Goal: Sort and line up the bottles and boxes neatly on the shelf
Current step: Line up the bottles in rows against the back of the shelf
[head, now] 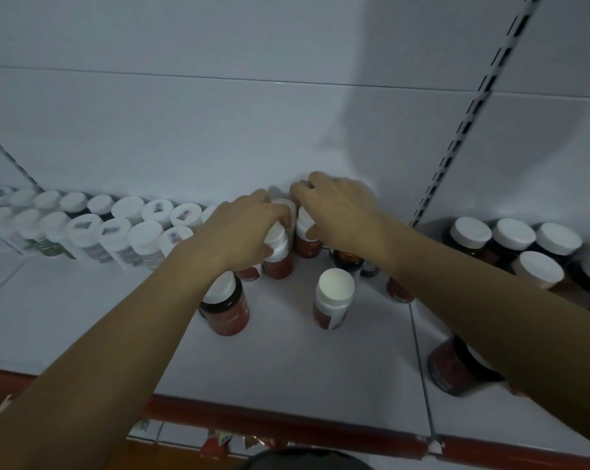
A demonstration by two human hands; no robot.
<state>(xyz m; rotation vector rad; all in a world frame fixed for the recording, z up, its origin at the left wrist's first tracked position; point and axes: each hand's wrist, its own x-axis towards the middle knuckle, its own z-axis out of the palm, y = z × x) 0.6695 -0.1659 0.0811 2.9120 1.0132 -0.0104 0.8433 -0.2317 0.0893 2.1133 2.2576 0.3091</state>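
Note:
Both hands work at the back of a white shelf [287,361]. My left hand [242,228] grips a red-labelled bottle with a white cap [278,262]. My right hand [337,212] holds the cap of a second red bottle [307,245] beside it, close to the back wall. A loose white-capped red bottle [332,300] stands in front of them. A dark, wider red jar [226,307] stands under my left forearm. More small bottles [346,259] sit partly hidden under my right hand.
Two rows of white-capped bottles [117,228] run along the back left. Dark jars with white lids [510,239] stand on the right section past the slotted upright [456,130]. A dark jar [451,366] sits near the front under my right forearm. A red strip [287,418] edges the shelf front.

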